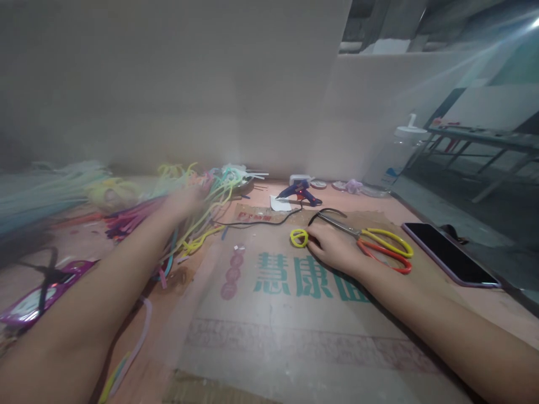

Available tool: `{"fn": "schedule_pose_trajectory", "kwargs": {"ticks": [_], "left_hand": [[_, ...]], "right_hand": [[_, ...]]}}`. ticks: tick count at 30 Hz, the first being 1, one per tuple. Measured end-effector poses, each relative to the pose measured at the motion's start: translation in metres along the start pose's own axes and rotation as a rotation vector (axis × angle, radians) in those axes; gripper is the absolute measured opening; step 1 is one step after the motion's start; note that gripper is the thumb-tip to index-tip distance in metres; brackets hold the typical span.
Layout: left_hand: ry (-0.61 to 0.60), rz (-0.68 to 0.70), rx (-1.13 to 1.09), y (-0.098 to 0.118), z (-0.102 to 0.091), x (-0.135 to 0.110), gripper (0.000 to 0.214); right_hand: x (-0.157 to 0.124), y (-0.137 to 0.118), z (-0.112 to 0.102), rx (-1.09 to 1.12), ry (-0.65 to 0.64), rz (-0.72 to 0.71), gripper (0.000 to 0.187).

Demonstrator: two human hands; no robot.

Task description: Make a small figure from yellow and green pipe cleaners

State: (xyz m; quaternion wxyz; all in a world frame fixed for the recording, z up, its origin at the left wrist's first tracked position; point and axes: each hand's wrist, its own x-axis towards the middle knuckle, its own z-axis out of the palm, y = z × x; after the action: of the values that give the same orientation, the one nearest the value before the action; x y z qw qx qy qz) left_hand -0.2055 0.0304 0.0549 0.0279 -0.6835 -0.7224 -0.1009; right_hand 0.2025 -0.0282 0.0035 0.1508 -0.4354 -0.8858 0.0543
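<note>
My left hand, smeared by motion, reaches among the heaped pipe cleaners at the back left; its fingers cannot be made out. Pinched at its edge by the fingertips of my right hand is a small yellow pipe-cleaner ring, just above the cardboard sheet. Scissors with one yellow and one red handle lie just beyond and beside my right hand. A curved black strip shows by their blades.
A blue glue gun rests on white paper at the back, its cord crossing the cardboard. To the right are a phone and a clear bottle. A purple object lies left. A pale wall stands behind.
</note>
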Motion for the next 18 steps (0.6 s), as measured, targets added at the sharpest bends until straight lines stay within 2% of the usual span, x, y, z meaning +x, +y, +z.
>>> {"fn": "schedule_pose_trajectory", "kwargs": {"ticks": [5, 13, 18], "left_hand": [[0.054, -0.040, 0.041, -0.004, -0.009, 0.004, 0.040], [-0.022, 0.039, -0.025, -0.001, 0.013, 0.004, 0.038], [-0.059, 0.059, -0.034, -0.001, 0.015, 0.005, 0.037]], "right_hand": [[0.000, 0.001, 0.000, 0.002, 0.002, 0.008, 0.012], [0.000, 0.004, 0.004, -0.007, 0.014, -0.001, 0.013], [0.001, 0.004, 0.003, -0.017, 0.003, 0.009, 0.012]]}}
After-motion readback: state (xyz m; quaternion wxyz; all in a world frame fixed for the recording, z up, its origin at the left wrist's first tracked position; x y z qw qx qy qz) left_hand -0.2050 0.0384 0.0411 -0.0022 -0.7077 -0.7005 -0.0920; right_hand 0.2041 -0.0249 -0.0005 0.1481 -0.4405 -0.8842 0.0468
